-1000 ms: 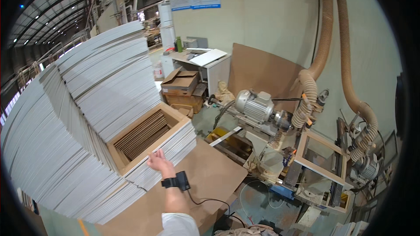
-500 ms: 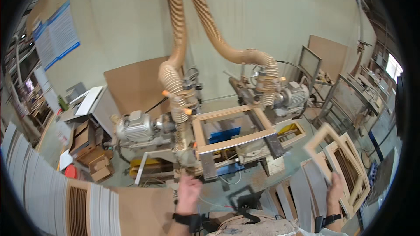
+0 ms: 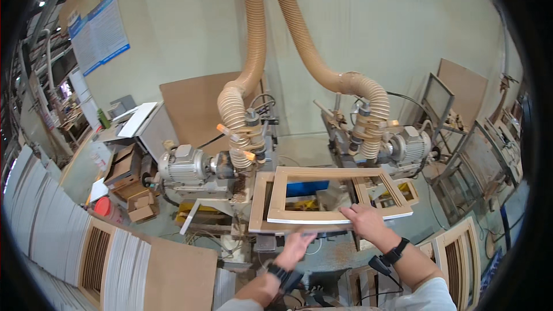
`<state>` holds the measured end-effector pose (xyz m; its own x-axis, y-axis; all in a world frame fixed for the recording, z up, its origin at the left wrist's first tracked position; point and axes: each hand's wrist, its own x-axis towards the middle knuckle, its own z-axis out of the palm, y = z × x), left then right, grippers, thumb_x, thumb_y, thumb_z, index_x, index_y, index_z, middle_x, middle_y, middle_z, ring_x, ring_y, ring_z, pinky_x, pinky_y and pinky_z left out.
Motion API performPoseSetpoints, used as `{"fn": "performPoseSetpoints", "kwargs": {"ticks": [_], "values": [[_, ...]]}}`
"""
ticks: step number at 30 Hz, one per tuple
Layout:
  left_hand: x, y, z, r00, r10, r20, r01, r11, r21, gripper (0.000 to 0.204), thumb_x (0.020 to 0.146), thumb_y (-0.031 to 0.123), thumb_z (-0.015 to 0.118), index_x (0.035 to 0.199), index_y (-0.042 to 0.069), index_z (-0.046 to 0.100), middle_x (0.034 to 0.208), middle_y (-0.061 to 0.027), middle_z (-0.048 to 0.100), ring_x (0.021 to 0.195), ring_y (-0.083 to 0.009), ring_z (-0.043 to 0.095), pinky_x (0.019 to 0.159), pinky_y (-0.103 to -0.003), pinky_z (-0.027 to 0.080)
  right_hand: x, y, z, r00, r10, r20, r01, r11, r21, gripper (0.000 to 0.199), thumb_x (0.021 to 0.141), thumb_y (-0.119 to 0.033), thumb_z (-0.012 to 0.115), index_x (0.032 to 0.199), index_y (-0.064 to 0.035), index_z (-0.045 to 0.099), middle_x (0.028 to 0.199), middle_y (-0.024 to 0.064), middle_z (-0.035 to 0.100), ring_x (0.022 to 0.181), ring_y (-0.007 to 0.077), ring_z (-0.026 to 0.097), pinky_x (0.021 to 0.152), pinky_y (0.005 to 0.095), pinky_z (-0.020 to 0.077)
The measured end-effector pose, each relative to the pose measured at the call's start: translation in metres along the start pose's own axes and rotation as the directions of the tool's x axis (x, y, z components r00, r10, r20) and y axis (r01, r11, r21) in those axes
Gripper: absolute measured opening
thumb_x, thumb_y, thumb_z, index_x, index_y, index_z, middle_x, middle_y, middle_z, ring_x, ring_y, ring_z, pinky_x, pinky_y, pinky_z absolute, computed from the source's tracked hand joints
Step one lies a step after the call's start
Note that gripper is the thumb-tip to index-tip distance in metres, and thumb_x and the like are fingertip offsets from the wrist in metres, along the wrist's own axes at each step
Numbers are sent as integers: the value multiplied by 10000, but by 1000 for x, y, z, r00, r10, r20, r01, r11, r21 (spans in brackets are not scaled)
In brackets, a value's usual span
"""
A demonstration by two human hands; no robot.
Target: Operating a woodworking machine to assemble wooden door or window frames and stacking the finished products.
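A light wooden frame [image 3: 311, 215] with a white outer edge lies overlapping on top of a second wooden frame [image 3: 260, 203], shifted to the right of it. Both rest across the machine at the centre. My right hand [image 3: 368, 222] grips the upper frame's front bar near its right end, thumb on top, the other fingers partly hidden. In front of the lower frame's near edge is my left hand [image 3: 295, 249], its fingers stretched out toward the right. It holds nothing; whether its fingertips touch that edge I cannot tell.
Motors stand left [image 3: 185, 164] and right [image 3: 410, 145] of the frames. Ribbed hoses [image 3: 253, 34] come down behind. Stacked frames and panels [image 3: 127, 268] line the lower left; more wooden frames [image 3: 461, 256] lean at the lower right. Cardboard boxes [image 3: 143, 206] sit at left.
My right hand has brought a frame from the stack at the right onto the frame on the machine. My left hand has moved right and its fingers have straightened. The view has shifted.
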<state>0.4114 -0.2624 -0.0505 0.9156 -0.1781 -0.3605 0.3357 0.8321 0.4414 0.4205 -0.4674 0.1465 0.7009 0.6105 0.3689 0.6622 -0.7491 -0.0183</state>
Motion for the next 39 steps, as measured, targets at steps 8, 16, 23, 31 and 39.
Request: {"fn": "performPoseSetpoints", "kwargs": {"ticks": [8,16,23,31,39], "values": [[-298,69,-57,891,74,-448,22,978,205,359,834,41,494,1180,-31,428,1066,-154,541,952,-274,562,810,-412,496,44,-25,127,985,-81,151,76,996,44,305,754,-134,482,1057,-128,521,834,74,559,814,233,538,708,364,423],[-432,96,-115,584,523,-620,-524,827,204,387,834,30,472,1210,-7,390,1113,-158,520,1009,-279,540,800,-424,498,79,-6,182,990,-1,143,4,1000,-25,297,765,-131,418,1030,-123,553,932,59,577,890,238,510,770,390,372],[-448,183,-140,293,787,-543,-814,504,291,382,847,20,473,1213,-30,375,1108,-128,503,1005,-259,527,866,-401,468,74,2,191,983,55,173,-51,998,-32,368,761,-138,516,1128,-137,491,976,101,545,992,313,454,882,459,326],[-461,291,-248,2,781,-625,-999,24,27,264,839,-3,496,1073,-88,406,1050,-175,491,972,-255,529,907,-362,465,18,-40,129,975,189,114,-205,968,146,742,603,-99,727,1255,-100,374,1204,142,418,1161,348,347,967,446,282],[-463,337,-301,-433,593,-679,-837,15,547,238,856,210,536,698,37,493,621,-67,525,536,-146,498,462,-254,404,-135,-39,13,863,504,-32,-503,864,28,522,637,52,644,1114,-68,468,1156,146,457,1184,346,339,971,443,284]]}}
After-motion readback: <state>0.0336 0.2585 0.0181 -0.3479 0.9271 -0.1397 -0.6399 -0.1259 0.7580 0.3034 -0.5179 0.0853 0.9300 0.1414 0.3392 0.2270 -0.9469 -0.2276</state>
